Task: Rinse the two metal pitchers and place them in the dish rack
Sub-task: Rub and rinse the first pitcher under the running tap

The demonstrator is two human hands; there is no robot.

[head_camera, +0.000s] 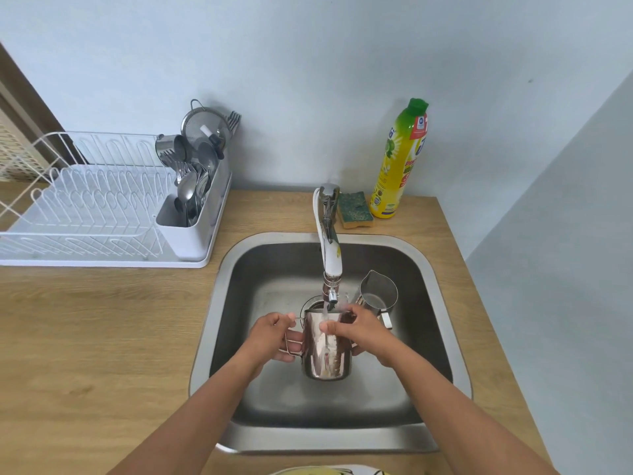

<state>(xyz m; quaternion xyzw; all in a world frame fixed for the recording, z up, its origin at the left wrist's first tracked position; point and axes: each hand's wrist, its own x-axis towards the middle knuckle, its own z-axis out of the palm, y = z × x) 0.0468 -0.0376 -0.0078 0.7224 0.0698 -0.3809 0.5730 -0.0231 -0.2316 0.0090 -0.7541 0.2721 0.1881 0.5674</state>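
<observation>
A shiny metal pitcher (325, 358) is held upright over the sink (442, 341) under the running tap (330, 262), and water streams onto it. My left hand (272, 335) grips its wire handle on the left side. Over the pitcher's rim and right side lies my right hand (358, 332), thumb across the front. A second metal pitcher (376, 293) stands in the sink behind my right hand, spout pointing away. The white dish rack (92, 214) sits on the counter at the left.
The rack's cutlery holder (191, 200) holds spoons, forks, a strainer and a small metal cup. A green sponge (354, 209) and a yellow dish soap bottle (400, 162) stand behind the sink by the wall. Wooden counter surrounds the sink.
</observation>
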